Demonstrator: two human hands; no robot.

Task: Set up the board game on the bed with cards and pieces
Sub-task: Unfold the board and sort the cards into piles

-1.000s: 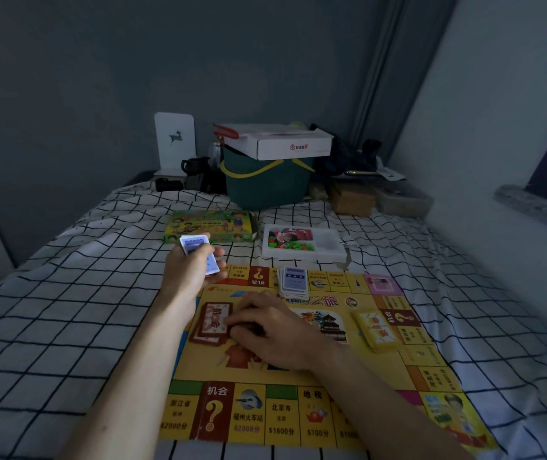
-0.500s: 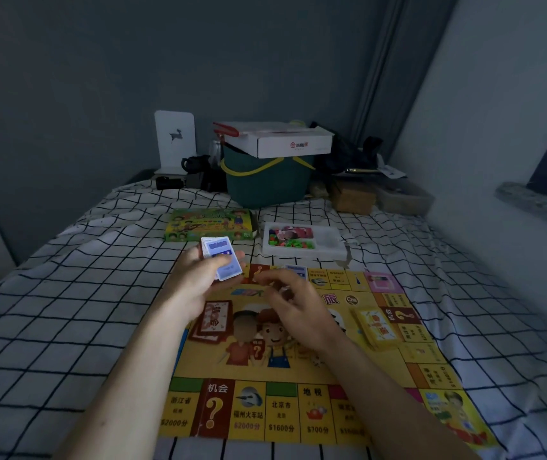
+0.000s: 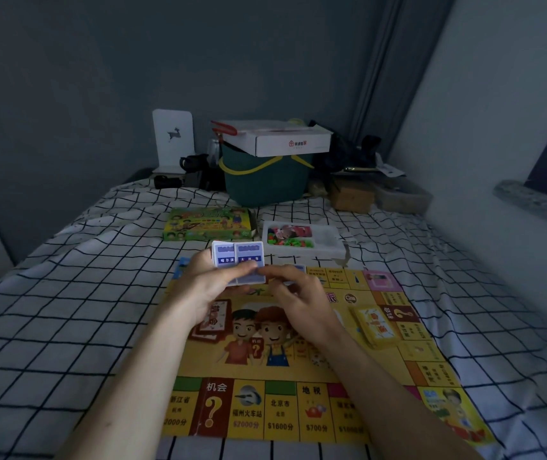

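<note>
Two hands now meet over the far edge of the game board [image 3: 267, 356], seen from the head camera; half a second ago the right hand [image 3: 302, 302] was apart from the deck, fingers spread above the board's centre picture, and one second ago it pressed flat on the board near the red card pile [image 3: 210, 322]. The left hand [image 3: 204, 287] has risen slightly and the blue cards [image 3: 237, 258] it holds are now fanned so two faces show, where earlier only one back edge showed. Legible writing: card faces read 哈尔滨 and 大连市; near-edge board squares read 机会 with a large question mark, 福州火车站 $2000分, 北京市 $1600分, 地税 $700分, and 浙江省 partly cut off by the left forearm. The white carton [image 3: 277, 141] on the green bucket [image 3: 265, 180] carries a small red logo, its text too small to read. Left hand: fingers curled under the deck, thumb across its lower edge, gripping it. Right hand: curled, thumb and forefinger pinching the lower right corner of the front card. Board lies flat on the checked bedsheet [image 3: 66, 310]; a yellow card pile [image 3: 373, 323] sits on its right side, the red pile partly under the left wrist. Beyond the board lie the green game box [image 3: 207, 224] and a white tray [image 3: 302, 239] holding small coloured pieces.
</note>
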